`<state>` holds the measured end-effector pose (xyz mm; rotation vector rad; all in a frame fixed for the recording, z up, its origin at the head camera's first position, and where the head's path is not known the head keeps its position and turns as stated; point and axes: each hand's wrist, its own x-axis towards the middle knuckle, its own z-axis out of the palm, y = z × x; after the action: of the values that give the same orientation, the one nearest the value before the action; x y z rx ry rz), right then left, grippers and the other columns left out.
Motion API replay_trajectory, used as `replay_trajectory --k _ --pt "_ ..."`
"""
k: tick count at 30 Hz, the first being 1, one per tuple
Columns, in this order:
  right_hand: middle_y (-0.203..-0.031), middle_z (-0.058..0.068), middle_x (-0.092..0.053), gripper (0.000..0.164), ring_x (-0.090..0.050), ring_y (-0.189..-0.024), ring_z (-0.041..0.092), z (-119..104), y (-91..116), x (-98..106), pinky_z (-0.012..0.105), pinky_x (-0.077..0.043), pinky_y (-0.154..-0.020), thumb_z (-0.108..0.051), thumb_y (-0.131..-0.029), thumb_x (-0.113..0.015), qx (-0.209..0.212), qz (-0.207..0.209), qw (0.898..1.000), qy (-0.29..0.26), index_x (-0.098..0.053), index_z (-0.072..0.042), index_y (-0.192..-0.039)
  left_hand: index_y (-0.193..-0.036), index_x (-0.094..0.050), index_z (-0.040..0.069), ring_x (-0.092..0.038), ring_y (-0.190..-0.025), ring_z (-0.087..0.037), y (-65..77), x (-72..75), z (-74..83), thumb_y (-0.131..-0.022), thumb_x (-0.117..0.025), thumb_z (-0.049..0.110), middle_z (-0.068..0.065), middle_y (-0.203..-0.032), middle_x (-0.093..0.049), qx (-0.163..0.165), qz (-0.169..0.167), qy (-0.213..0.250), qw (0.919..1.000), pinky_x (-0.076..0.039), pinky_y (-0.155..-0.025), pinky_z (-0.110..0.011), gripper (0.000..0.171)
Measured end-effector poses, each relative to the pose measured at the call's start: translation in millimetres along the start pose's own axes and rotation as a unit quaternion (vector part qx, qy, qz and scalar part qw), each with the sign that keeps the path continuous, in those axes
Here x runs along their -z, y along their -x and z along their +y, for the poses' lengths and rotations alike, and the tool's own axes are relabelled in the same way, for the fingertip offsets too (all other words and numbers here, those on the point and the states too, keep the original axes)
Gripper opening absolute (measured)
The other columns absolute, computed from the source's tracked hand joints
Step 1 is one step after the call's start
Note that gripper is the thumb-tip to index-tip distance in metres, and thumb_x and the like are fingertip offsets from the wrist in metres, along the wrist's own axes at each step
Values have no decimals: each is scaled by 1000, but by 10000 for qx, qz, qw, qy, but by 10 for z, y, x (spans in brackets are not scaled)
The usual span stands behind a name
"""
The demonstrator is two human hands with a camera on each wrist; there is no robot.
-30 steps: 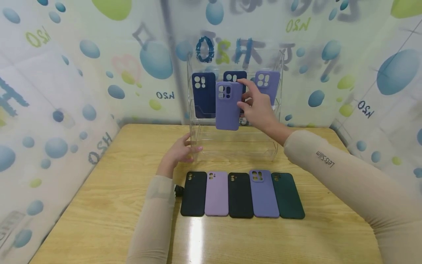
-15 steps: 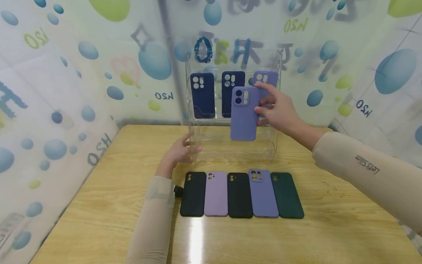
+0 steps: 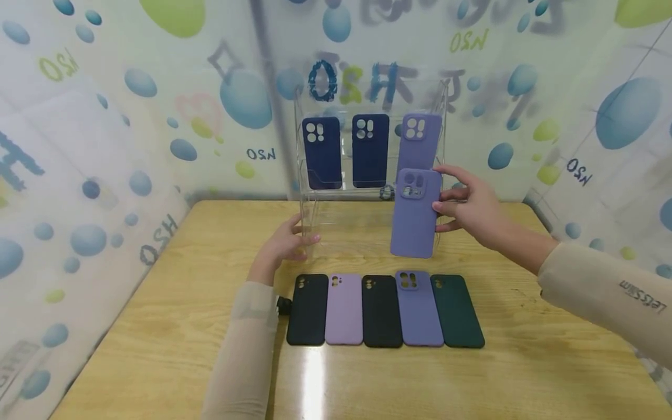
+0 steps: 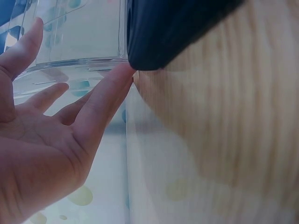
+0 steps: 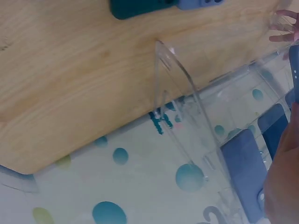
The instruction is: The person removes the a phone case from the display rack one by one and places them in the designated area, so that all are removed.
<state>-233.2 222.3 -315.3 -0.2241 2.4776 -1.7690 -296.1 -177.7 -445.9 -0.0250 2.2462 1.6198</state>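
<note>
In the head view my right hand [image 3: 475, 207] pinches a lavender phone case [image 3: 415, 224] by its right edge. The case hangs upright before the lower right of a clear acrylic display stand [image 3: 367, 233]. Behind it, on the stand's upper tier, is another lavender case [image 3: 422, 131], partly covered by the held one. Two navy cases [image 3: 322, 154] stand to its left on the same tier. My left hand [image 3: 286, 239] touches the stand's lower left side, its fingers fairly straight in the left wrist view. In the right wrist view my right hand [image 5: 285, 172] is only partly visible.
Several phone cases lie in a row on the wooden table [image 3: 157, 291] before the stand: a black case [image 3: 308, 309], a pink-lilac case [image 3: 344, 309], another black case [image 3: 382, 312], a lavender case [image 3: 422, 312] and a dark green case [image 3: 458, 312]. A patterned curtain [image 3: 236, 175] hangs behind.
My right hand has carried the lavender case rightward and down, from before the upper tier to before the lower right of the stand. My left hand has stayed at the stand.
</note>
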Motion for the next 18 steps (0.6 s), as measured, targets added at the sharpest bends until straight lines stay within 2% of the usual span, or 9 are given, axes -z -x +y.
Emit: replay_trajectory --k 4,8,12,18 --pt "-99 -4 -68 74 -72 -90 11 116 87 170 48 -68 -76 0 -104 -62 -237 77 9997 -30 -36 -30 -166 -172 -16 34 -59 -138 -42 -3 -1 15 -100 -77 24 -19 -170 -38 21 24 -36 10000 -64 -96 -47 95" --pt "-102 -11 -71 74 -75 -90 9 187 187 374 47 -68 -77 -3 -105 -64 -425 215 9987 187 -34 -31 -166 -172 -16 33 -58 -138 -42 -1 -2 21 -100 -77 24 -20 -171 -37 28 21 -50 10000 -64 -96 -48 95" --pt "-100 -20 -73 76 -77 -91 6 234 277 591 47 -68 -77 -5 -104 -66 -403 355 9978 394 -33 -31 -167 -172 -16 33 -58 -139 -42 3 -2 23 -100 -77 24 -20 -171 -36 56 5 -69 10000 -64 -97 -48 95" --pt "-102 -21 -66 78 -77 -89 4 321 368 866 45 -68 -81 -10 -106 -65 -716 580 9942 562 -26 -34 -170 -172 -17 33 -57 -140 -43 5 3 20 -101 -76 23 -20 -172 -35 22 9 -74 10000 -64 -97 -48 93"
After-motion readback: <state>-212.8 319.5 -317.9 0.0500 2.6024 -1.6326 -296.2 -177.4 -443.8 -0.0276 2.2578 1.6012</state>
